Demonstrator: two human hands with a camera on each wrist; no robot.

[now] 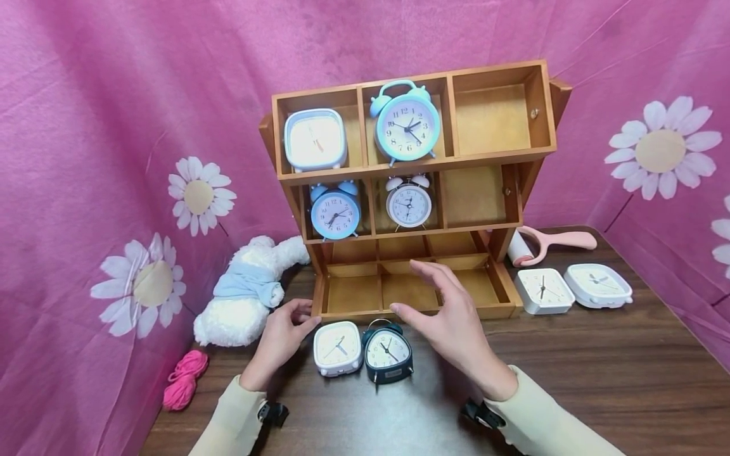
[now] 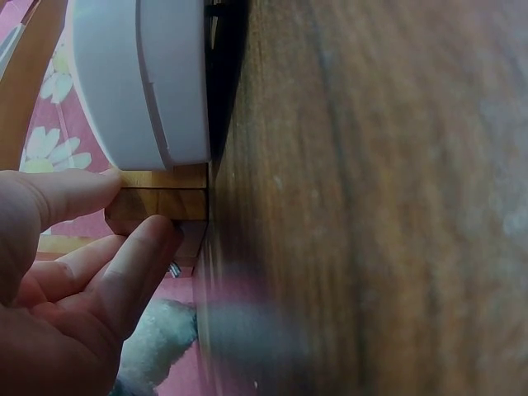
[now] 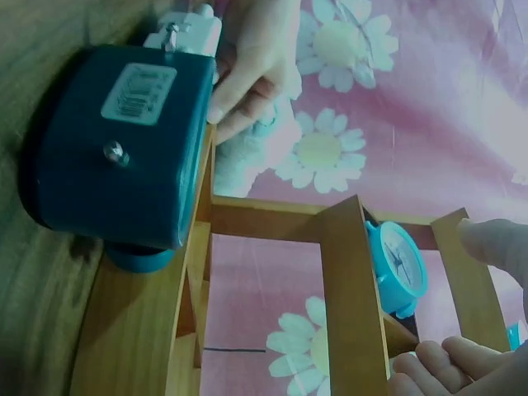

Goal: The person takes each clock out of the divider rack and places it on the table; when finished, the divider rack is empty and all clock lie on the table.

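Note:
My left hand (image 1: 282, 339) holds the lower left front corner of a three-tier wooden shelf (image 1: 485, 158), thumb (image 2: 78, 196) on one face and fingers on another. Beside it on the table, a white rounded-square alarm clock (image 1: 338, 348) stands in front of the shelf. Next to that clock is a dark green alarm clock (image 1: 388, 354), whose barcoded underside shows in the right wrist view. My right hand (image 1: 456, 320) hovers before the shelf's bottom tier, thumb and fingers spread with nothing between them.
The upper tiers hold a white clock (image 1: 315, 139), a turquoise twin-bell clock (image 1: 407, 126), a blue clock (image 1: 335, 215) and a pale clock (image 1: 409, 206). A plush toy (image 1: 245, 285) and pink yarn (image 1: 185, 380) lie left; two white clocks (image 1: 544, 291) and a pink-handled lint roller (image 1: 564, 240) right.

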